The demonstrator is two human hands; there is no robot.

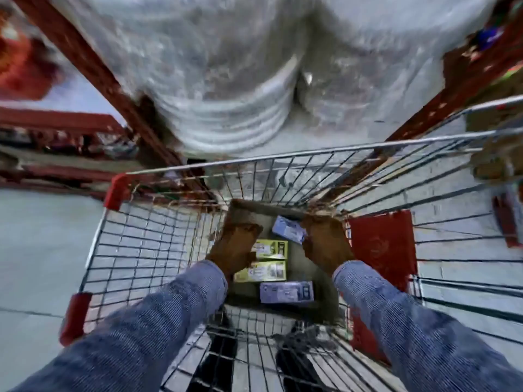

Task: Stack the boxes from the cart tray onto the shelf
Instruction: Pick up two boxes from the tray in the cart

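Note:
I look down into a wire shopping cart [147, 241]. On its bottom tray [294, 258] lie two yellow-green boxes [271, 249] [261, 271] and two lilac boxes, one near me [286, 291] and one farther away [288, 230]. My left hand [235, 244] reaches down over the left side of the upper yellow-green box, fingers curled at its edge. My right hand [325, 241] is at the right end of the far lilac box, touching it. The grip of either hand is hidden by the backs of the hands and blur.
A red plastic panel [380, 250] lines the cart's right side. Red shelf uprights [93, 69] rise on both sides, with a big plastic-wrapped load [226, 80] between them. A low red shelf [56, 123] is at the left. My shoes [297, 360] show under the cart.

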